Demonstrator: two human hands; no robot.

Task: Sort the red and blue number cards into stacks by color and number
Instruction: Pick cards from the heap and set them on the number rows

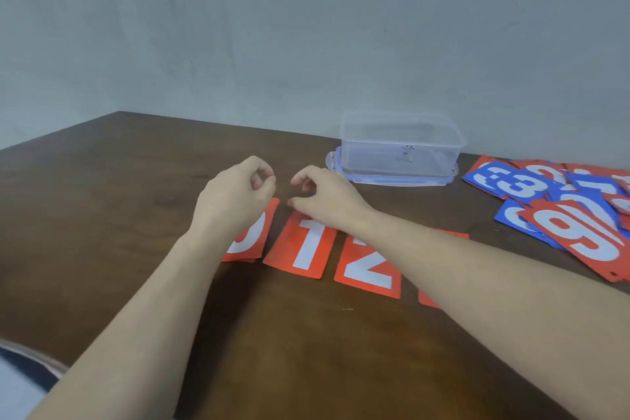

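A dark brown wooden table with a smooth, faintly glossy top stands against a pale, scuffed grey wall. A row of flat red rectangular number cards with white digits lies on it, and the red card marked 1 serves as the landmark. Just left of it sits the red card marked 0, apparently topping a thin stack, its digit half hidden by the wrist. Just right of it lies the red card marked 2, and beyond that a further red card whose number is covered by the forearm.

The left hand hovers above the 0, the right hand above the far edge of the 1. Both have fingers loosely curled with thumb near forefinger; neither seems to hold anything, though the blur leaves this uncertain.

Well to the right of the 1 lies the unsorted heap of red and blue cards, overlapping and askew, thin, stiff and slick-looking. Behind and to the right of the 1 stands a clear plastic rectangular box resting on its blue-trimmed lid.

The step appears to be squaring the row. Doing it well likely means nudging edges parallel with even gaps, then lifting the top heap card by a corner, since slick cards slide.
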